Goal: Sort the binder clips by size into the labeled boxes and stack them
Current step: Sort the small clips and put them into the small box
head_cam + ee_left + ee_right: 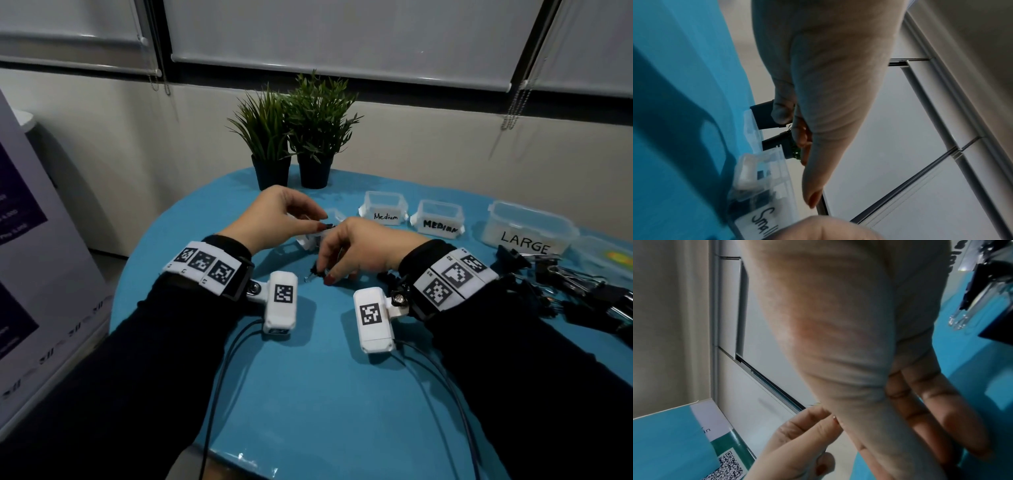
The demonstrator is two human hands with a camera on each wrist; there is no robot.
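Black metal is showing between the thumb and forefinger of the left hand point(277, 212): a small binder clip point(328, 225), pinched narrowly at the fingertips. The right hand point(356, 248), just beside and below those fingers, is curling its own fingertips down onto a second small clip point(315, 272), gripping it against the blue table point(308, 394). Directly under the left fingertips the clear box labeled Small point(764, 216) is sitting, with dark clips inside. Beyond the right knuckles the two Medium boxes point(385, 207) and the LARGE box point(529, 229) are standing in a row. Off the right wrist a pile of unsorted clips point(582, 291) is lying.
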